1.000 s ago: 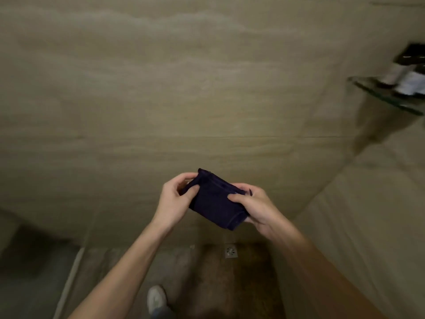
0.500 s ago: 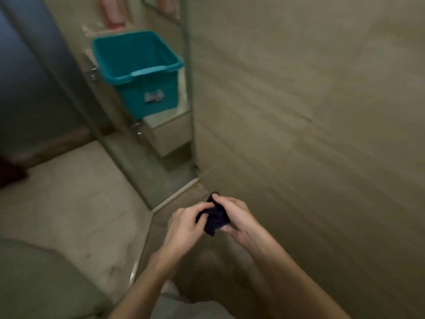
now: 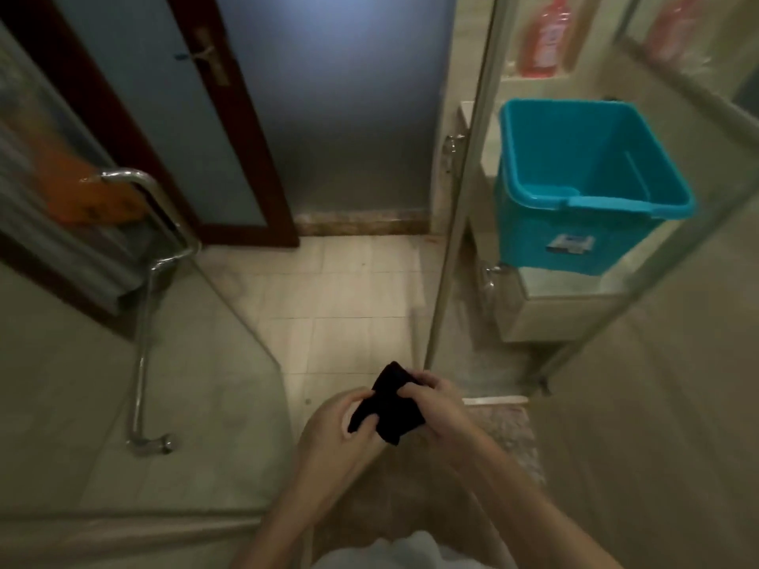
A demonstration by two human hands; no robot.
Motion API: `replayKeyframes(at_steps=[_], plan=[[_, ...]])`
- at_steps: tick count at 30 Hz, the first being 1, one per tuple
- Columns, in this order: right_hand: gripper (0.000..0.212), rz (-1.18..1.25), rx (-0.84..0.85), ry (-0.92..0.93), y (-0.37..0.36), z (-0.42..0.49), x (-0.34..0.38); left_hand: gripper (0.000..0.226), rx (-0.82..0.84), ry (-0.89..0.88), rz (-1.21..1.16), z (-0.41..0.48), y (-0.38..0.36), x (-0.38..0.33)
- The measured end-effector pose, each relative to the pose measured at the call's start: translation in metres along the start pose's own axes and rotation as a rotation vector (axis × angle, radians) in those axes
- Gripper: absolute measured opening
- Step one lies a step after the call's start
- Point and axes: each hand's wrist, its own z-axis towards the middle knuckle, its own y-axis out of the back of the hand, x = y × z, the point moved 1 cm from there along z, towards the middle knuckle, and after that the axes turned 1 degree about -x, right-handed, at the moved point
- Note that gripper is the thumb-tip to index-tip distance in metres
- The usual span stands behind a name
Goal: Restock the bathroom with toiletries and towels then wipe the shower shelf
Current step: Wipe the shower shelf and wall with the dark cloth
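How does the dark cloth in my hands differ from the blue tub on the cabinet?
The cloth is near black; the tub is bright teal. The cloth is soft and bunched; the tub is rigid and boxy. The left hand and right hand grip the cloth; the tub stands alone on a pale cabinet.

Hands: left hand (image 3: pixel 334 420) and right hand (image 3: pixel 441 408), bare.
Arms: left forearm (image 3: pixel 287 507) and right forearm (image 3: pixel 534 515), bare, shown up to the lower frame edge.
Clothing: one garment (image 3: pixel 382 554), pale whitish-grey fabric, seen between the forearms; blurred, kind cannot be told.
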Motion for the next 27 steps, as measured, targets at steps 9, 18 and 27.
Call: replayKeyframes(at_steps=[9,18,27], plan=[[0.024,0.032,0.183,-0.152,-0.016,0.093,0.053,0.059,0.008,0.177,-0.103,0.073,0.000,0.010],[0.031,-0.050,0.294,-0.225,-0.046,0.171,0.117,0.039,-0.238,0.229,-0.328,0.149,0.012,0.008],[0.029,0.040,0.307,-0.101,-0.115,0.255,0.191,0.033,-0.390,0.363,-0.614,0.318,0.080,0.018]])
